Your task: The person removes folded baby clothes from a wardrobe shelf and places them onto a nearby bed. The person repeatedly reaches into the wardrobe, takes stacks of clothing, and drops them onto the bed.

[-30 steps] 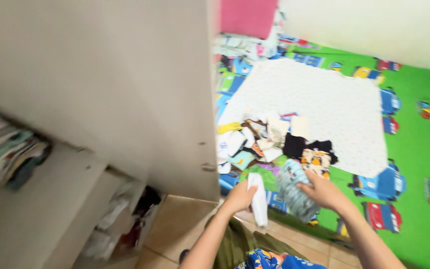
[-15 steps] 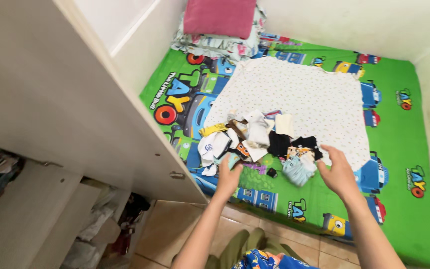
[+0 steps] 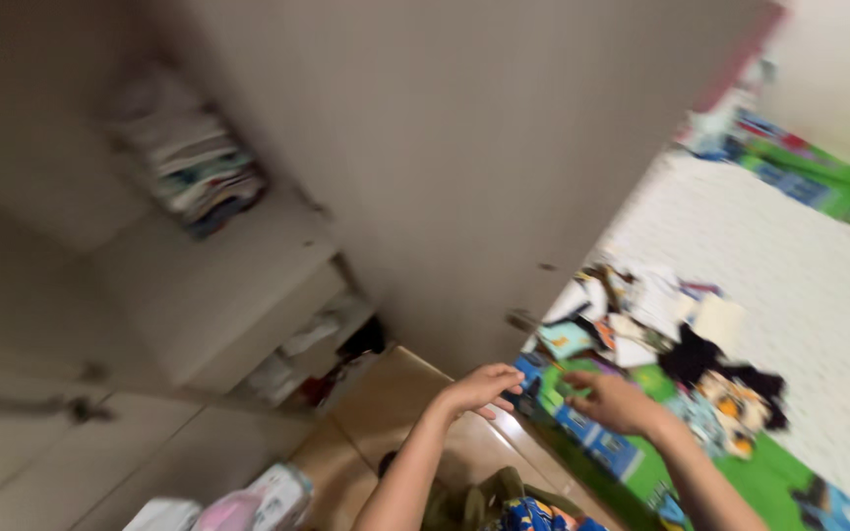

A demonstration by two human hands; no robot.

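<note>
The view is motion-blurred. My left hand [image 3: 479, 388] and my right hand [image 3: 610, 403] are close together over the near edge of a mattress with a green cartoon-bus sheet [image 3: 769, 477]. The left fingers point right and look loosely spread with nothing in them. The right hand's fingers curl over the sheet's edge; whether they hold anything is unclear. Just beyond the hands lies a pile of small clothes [image 3: 661, 329], white, black, teal and orange pieces, partly on a white dotted cloth [image 3: 799, 265].
An open wardrobe door [image 3: 425, 147] stands between mattress and shelves. Folded clothes [image 3: 194, 172] sit on an upper shelf and loose items [image 3: 307, 349] on a lower one. Tan floor tiles [image 3: 391, 408] lie below. A pink-and-white pack [image 3: 248, 501] is at bottom left.
The camera swung left toward the wardrobe. Both hands drew back from the clothes pile and came together at the mattress edge; the pieces held a second ago now lie on the pile.
</note>
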